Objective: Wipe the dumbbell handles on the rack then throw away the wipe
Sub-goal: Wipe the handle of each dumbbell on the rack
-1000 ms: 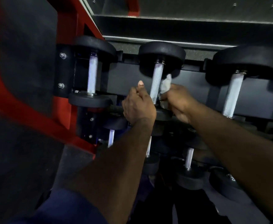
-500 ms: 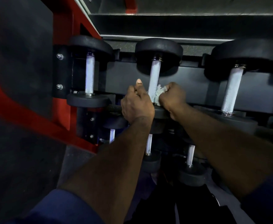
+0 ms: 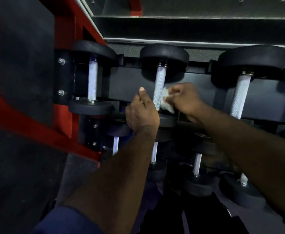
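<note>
Three black dumbbells with knurled silver handles lie on the top rack tier. My right hand [image 3: 184, 98] grips a crumpled white wipe [image 3: 166, 102] and holds it against the right side of the middle dumbbell's handle [image 3: 160, 85], near its lower end. My left hand [image 3: 142, 114] is curled around the near end of that same dumbbell, thumb pointing up beside the handle. The left dumbbell's handle [image 3: 92, 81] and the right dumbbell's handle [image 3: 240, 97] are bare.
The rack's red frame [image 3: 65, 92] stands at the left with a black bolted bracket [image 3: 61, 76]. A lower tier holds several smaller dumbbells [image 3: 196, 166] beneath my forearms. A grey shelf edge [image 3: 189, 40] runs above the top tier.
My right hand with the wipe slid down the middle handle, then shifted slightly right and up. My left hand stayed on the near end of the dumbbell.
</note>
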Demonstrator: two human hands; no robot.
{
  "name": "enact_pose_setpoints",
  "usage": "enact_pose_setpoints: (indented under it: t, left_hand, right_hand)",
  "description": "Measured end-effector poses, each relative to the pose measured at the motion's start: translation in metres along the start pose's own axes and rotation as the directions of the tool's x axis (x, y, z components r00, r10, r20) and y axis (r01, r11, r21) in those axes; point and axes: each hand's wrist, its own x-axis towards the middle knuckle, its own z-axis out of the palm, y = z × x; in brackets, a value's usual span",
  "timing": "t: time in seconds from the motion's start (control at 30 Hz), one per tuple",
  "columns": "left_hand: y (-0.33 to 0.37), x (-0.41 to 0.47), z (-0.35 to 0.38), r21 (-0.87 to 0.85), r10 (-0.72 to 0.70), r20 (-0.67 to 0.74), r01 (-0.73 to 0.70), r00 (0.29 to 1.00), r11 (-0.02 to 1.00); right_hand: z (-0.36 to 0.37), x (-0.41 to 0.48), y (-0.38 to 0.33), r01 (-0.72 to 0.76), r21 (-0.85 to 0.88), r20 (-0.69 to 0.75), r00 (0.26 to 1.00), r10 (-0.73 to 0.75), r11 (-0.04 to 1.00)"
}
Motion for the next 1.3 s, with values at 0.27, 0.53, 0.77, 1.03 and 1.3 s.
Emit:
enact_pose_setpoints:
  t: [0.27,0.53,0.77,1.03,1.3]
  left_hand:
    - [0.000,0.000,0.000,-0.016,0.006,-0.013,-0.006,1.000,1.000]
    - [-0.002,0.001,0.001,0.007,0.024,-0.016,-0.024,1.000,1.000]
    - [-0.004,0.002,0.002,0.006,0.037,-0.009,-0.036,0.999,0.999]
    - [-0.003,0.001,0.003,-0.005,0.026,-0.021,-0.026,0.999,1.000]
    - [0.002,-0.001,-0.001,-0.010,0.026,-0.033,-0.026,0.999,1.000]
  right_hand:
    - [0.028,-0.005,0.004,-0.156,0.082,0.072,0.986,0.150,0.984]
    - [0.023,0.010,-0.029,-0.182,0.681,-0.025,0.962,0.271,0.710]
    - [0.019,0.025,-0.047,-0.150,0.768,-0.124,0.919,0.374,0.623]
    - [0.018,0.025,-0.054,-0.201,0.801,-0.055,0.913,0.405,0.564]
    - [0.025,0.003,-0.049,-0.043,0.760,-0.181,0.944,0.275,0.649]
